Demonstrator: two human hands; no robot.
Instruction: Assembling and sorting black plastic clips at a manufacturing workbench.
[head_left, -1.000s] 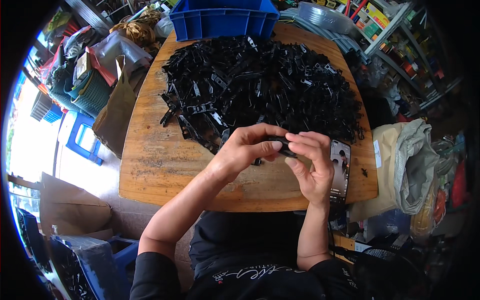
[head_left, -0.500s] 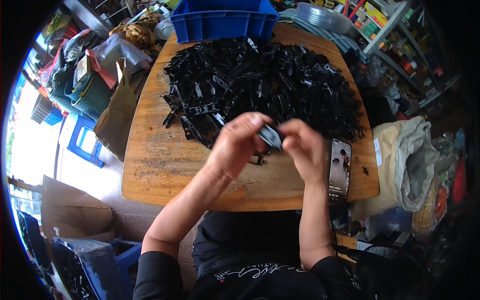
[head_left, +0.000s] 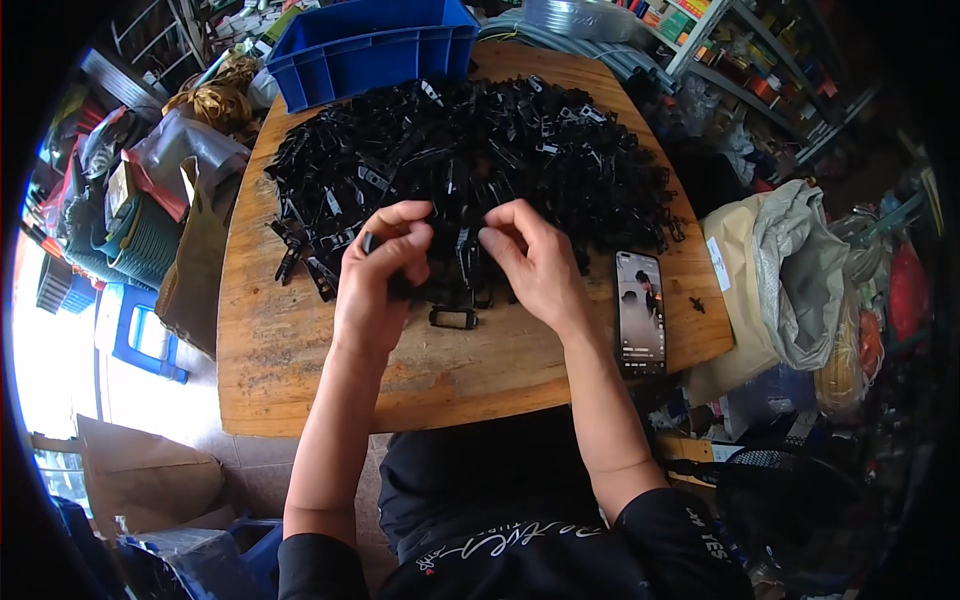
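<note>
A big heap of small black plastic clips [head_left: 480,150] covers the far half of a round-cornered wooden table [head_left: 300,370]. My left hand [head_left: 380,275] rests at the heap's near edge, fingers curled around a black clip. My right hand [head_left: 535,260] is beside it, thumb and fingers pinched among the black clips at the pile's edge. One loose black rectangular clip [head_left: 453,318] lies on the wood just below and between both hands.
A blue plastic crate [head_left: 370,45] stands at the table's far edge. A smartphone with a lit screen [head_left: 640,310] lies at the right. A beige sack [head_left: 780,260] sits to the right, cardboard and bags [head_left: 190,230] to the left, shelves behind.
Both hands were joined together working one clip above the near table; now they have moved forward and apart to the heap's edge, and a clip lies on the wood below them.
</note>
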